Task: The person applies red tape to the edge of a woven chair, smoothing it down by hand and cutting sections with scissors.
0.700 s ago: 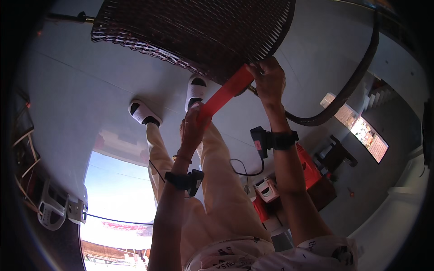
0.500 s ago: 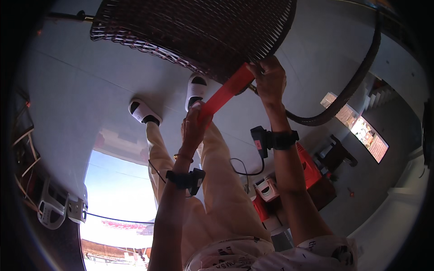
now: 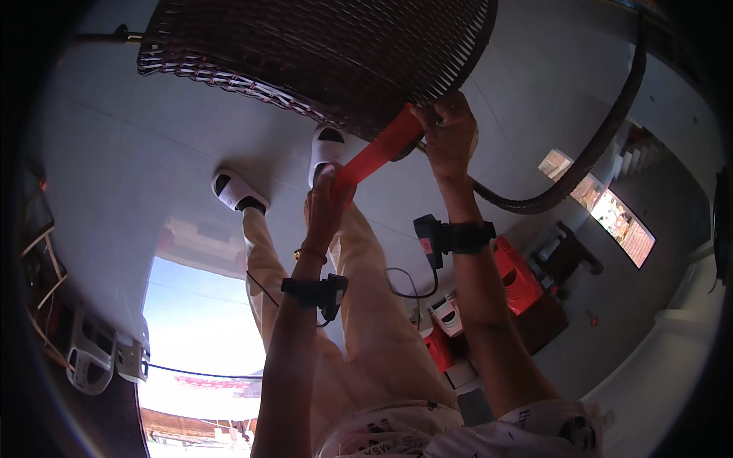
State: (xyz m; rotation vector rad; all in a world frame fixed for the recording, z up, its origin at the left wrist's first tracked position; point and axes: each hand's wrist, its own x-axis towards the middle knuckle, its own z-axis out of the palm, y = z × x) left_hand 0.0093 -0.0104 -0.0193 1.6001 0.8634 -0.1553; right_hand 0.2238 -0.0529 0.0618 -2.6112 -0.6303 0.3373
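Note:
A red flat strip [image 3: 378, 153] runs between my two hands. My left hand [image 3: 327, 202] grips its lower end, above my knees. My right hand [image 3: 449, 131] pinches its upper end against the edge of a dark brown woven wicker chair seat [image 3: 321, 53]. A black curved chair frame tube [image 3: 588, 153] sweeps around to the right of my right hand. Both wrists carry black strapped devices. My legs in beige trousers and white slippers [image 3: 237, 191] lie below the chair.
Grey tiled floor [image 3: 137, 153] surrounds the chair. A red tool case [image 3: 519, 275] and small red and white items [image 3: 443, 336] lie by my right side. White objects [image 3: 99, 351] sit at the left edge, next to a bright glass opening.

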